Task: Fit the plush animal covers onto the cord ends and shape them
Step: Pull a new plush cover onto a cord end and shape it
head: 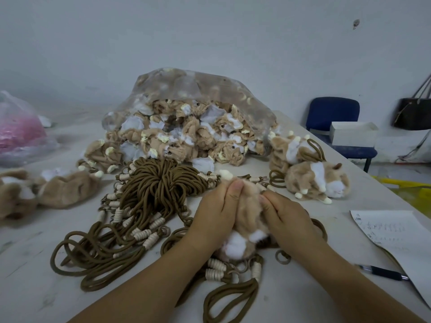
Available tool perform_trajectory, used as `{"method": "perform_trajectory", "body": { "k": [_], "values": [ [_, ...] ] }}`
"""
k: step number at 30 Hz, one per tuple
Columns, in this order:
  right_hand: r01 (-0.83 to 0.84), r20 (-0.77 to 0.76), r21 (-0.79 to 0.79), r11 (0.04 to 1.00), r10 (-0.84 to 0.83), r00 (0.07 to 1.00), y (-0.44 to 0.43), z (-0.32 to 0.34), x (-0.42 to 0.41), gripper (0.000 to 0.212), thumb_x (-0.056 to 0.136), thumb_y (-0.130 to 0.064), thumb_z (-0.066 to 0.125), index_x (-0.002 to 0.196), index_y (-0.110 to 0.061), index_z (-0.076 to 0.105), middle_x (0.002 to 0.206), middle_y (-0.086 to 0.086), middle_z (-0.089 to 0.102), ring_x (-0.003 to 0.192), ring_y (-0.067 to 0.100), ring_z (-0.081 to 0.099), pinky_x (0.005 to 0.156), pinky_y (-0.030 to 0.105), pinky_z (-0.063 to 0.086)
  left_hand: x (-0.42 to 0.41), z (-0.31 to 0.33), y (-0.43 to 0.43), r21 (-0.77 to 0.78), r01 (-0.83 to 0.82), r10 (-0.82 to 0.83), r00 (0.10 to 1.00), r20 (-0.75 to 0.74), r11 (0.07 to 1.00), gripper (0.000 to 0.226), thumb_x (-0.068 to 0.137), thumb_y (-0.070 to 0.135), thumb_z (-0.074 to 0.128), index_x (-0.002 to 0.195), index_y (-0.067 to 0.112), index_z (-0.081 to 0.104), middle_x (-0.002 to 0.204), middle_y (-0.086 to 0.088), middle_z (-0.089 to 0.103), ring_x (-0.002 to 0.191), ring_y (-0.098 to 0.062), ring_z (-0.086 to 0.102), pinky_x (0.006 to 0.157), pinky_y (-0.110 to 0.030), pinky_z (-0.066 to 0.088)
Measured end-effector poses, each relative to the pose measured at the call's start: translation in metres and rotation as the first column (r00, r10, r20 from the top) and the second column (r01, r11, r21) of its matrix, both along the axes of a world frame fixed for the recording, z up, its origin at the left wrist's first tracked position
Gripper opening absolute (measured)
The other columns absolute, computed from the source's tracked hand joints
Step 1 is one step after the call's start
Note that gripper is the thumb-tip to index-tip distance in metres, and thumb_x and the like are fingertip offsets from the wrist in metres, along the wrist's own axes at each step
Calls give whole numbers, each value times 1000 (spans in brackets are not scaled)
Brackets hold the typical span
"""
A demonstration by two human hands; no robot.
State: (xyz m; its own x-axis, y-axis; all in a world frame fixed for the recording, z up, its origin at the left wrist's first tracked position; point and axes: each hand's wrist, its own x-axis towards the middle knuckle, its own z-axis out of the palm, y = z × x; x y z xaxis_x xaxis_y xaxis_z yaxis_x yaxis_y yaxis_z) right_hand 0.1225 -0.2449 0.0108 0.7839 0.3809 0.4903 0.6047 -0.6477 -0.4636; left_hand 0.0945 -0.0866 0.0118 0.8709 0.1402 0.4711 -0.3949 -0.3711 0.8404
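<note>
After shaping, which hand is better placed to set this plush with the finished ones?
Likely right: the finished plush animals lie beyond the right hand, while the left hand sits by the cord bundle. Both grip the plush cover.

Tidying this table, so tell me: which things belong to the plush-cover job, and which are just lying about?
Job: plush cover, gripped by left hand and right hand; brown cords; clear bag of unfitted covers; finished plush animals.
Lying about: pen; paper sheet; pink bag; white box; blue chair; handbag.
</note>
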Motion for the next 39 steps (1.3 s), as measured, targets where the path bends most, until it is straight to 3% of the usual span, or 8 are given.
{"method": "perform_trajectory", "body": {
  "k": [2,10,14,18,23,27,34,39],
  "values": [
    [13,-11,-32,999,-13,1000,-1,1,0,67,79,-65,10,86,-15,54,70,-1,58,68,21,54,65,38,43,-1,-2,1,-2,-29,29,999,26,1000,29,85,55,35,79,35,55,68,12,59,65,8,56,58,-9,41],
    [55,2,-49,997,-55,998,-3,-3,1,73,80,-70,8,89,-17,58,72,-1,62,69,16,57,67,35,45,0,-1,7,-19,-126,128,983,134,992,39,93,48,37,75,18,54,64,7,53,58,0,49,54,-15,39],
    [69,-28,29,997,-68,997,3,-4,1,67,77,-68,10,80,-18,54,67,-3,58,63,9,52,60,20,36,2,-2,3,200,-134,103,982,159,971,25,96,41,37,75,35,48,62,10,51,61,-10,52,59,-27,41],
    [64,1,1,998,-64,998,-2,-2,0,69,78,-67,10,85,-17,57,66,-3,58,64,14,53,60,32,39,4,-4,3,263,-130,86,981,172,956,24,95,37,38,71,40,41,59,15,45,58,-1,45,60,-22,31],
    [70,52,-80,994,-66,996,-6,1,0,65,80,-68,9,79,-20,52,57,-7,49,57,11,49,54,30,36,2,-6,6,68,-95,86,989,122,993,33,98,47,35,73,33,50,64,12,54,61,5,53,56,-10,37],
    [89,120,-144,986,-71,990,-14,4,0,50,85,-66,12,72,-29,42,54,-11,44,53,7,46,52,32,39,1,-5,10,-83,-56,65,993,102,995,36,90,49,35,76,23,55,66,7,57,59,4,52,55,-11,40],
    [66,149,-116,991,-48,988,-11,3,2,47,88,-65,16,69,-29,40,52,-13,39,52,6,40,50,29,33,0,-3,8,113,-12,10,1000,12,993,31,84,57,28,77,36,49,66,11,56,62,7,57,54,-7,38],
    [109,99,-98,989,-99,990,-5,-1,-1,55,82,-67,8,75,-27,44,56,-10,44,61,15,51,57,34,41,2,-4,9,67,21,-20,1000,-18,998,31,83,59,31,83,37,52,75,9,63,76,-6,63,67,-20,49]
  ]
}}
